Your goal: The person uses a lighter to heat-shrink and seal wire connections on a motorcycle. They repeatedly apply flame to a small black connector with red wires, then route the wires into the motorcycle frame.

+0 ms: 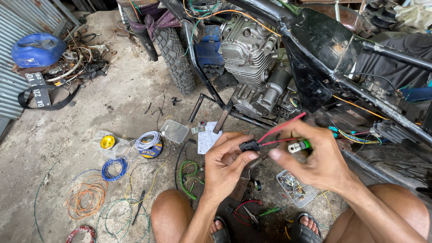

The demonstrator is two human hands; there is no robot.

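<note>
The left hand [227, 164] pinches a small black plastic connector [249, 145] with thin red wires [281, 127]; the right hand [315, 157], fingers curled, grips a green lighter [299, 146].

Left hand [227, 164] pinching black connector [249, 145] (2 red wires [281, 128]), right hand [315, 157] gripping green lighter [300, 146]

Motorcycle repair workshop: stripped motorcycle [279, 54], wire coils [87, 195]

Matt black plastic connector [249, 145], glossy red-sheathed wires [281, 127], dull ribbed metal engine [249, 54], rough stained concrete floor [112, 108].
</note>
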